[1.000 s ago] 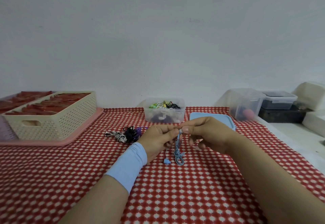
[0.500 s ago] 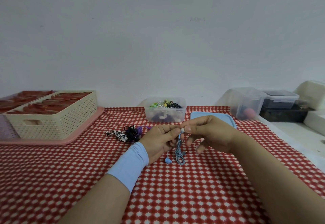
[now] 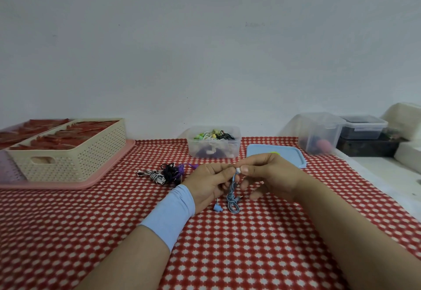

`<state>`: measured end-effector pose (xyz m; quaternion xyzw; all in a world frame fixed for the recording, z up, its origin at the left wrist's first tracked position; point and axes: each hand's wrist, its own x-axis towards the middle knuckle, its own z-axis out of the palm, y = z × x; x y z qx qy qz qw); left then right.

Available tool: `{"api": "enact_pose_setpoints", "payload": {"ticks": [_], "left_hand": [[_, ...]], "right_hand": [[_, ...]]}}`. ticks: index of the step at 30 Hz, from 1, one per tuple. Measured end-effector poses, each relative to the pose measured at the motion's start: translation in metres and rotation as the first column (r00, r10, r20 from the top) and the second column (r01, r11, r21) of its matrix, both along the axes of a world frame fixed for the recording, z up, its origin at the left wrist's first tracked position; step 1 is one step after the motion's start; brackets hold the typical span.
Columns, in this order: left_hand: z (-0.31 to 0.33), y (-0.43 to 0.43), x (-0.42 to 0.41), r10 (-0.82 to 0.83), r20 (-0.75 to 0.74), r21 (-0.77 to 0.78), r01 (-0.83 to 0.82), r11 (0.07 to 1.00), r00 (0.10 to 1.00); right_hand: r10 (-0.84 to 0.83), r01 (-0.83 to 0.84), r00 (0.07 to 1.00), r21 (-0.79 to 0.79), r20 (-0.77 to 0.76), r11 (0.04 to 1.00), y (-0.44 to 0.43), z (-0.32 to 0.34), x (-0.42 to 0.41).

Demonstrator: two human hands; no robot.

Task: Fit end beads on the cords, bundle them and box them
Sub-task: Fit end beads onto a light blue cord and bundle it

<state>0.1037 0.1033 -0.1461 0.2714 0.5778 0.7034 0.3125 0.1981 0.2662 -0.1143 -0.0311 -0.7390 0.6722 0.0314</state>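
change: white bead (image 3: pixel 238 170) now shows at blue cord (image 3: pixel 232 195) tip; hands barely moved
left hand (image 3: pixel 210 183): grips cord under tip
right hand (image 3: pixel 271 175): pinches bead
place: near, in front of clear tub (image 3: pixel 214 152)
task: likely mid-fit; bundling pending

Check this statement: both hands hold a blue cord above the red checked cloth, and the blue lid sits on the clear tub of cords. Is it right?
Not quite. The head view shows the blue lid lying flat on the red checked cloth beside the clear tub, which stands open. The left hand and right hand do hold the blue cord above it.
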Motion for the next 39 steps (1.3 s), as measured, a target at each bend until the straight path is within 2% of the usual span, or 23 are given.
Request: {"api": "enact_pose_setpoints", "payload": {"ticks": [4, 9, 17, 19, 22, 28, 31, 39], "left_hand": [[0.0, 0.0, -0.002, -0.026, 0.051, 0.029, 0.025, 0.999, 0.998], [-0.001, 0.0, -0.003, -0.061, 0.096, 0.034, 0.058, 0.998, 0.994], [0.003, 0.004, -0.002, 0.132, 0.172, 0.043, -0.141, 0.989, 0.976], [0.004, 0.003, -0.003, 0.145, 0.187, 0.037, -0.154, 0.987, 0.972], [0.003, 0.002, -0.004, 0.155, 0.146, 0.02, -0.16, 0.987, 0.977], [0.003, -0.001, -0.004, 0.136, 0.05, 0.02, -0.138, 0.99, 0.989], [0.003, -0.002, -0.005, 0.136, 0.035, 0.025, -0.137, 0.99, 0.99], [0.002, -0.001, -0.004, 0.189, -0.002, -0.001, -0.189, 0.982, 0.982]], "right_hand": [[-0.003, 0.003, 0.999, -0.01, -0.046, 1.0, -0.001, -0.002, -0.001], [0.001, 0.006, 0.993, 0.052, -0.121, 0.999, 0.0, -0.002, -0.002], [-0.114, 0.191, 0.946, 0.24, -0.303, 0.952, -0.008, 0.001, -0.011], [-0.13, 0.219, 0.947, 0.296, -0.292, 0.93, -0.01, 0.002, -0.012], [-0.152, 0.231, 0.952, 0.298, -0.265, 0.926, -0.009, 0.003, -0.01], [-0.139, 0.159, 0.976, 0.111, -0.17, 0.981, -0.009, 0.006, -0.005], [-0.116, 0.125, 0.985, 0.066, -0.13, 0.99, -0.01, 0.005, -0.005], [-0.131, 0.148, 0.982, 0.124, -0.136, 0.981, -0.011, 0.006, -0.004]]}}
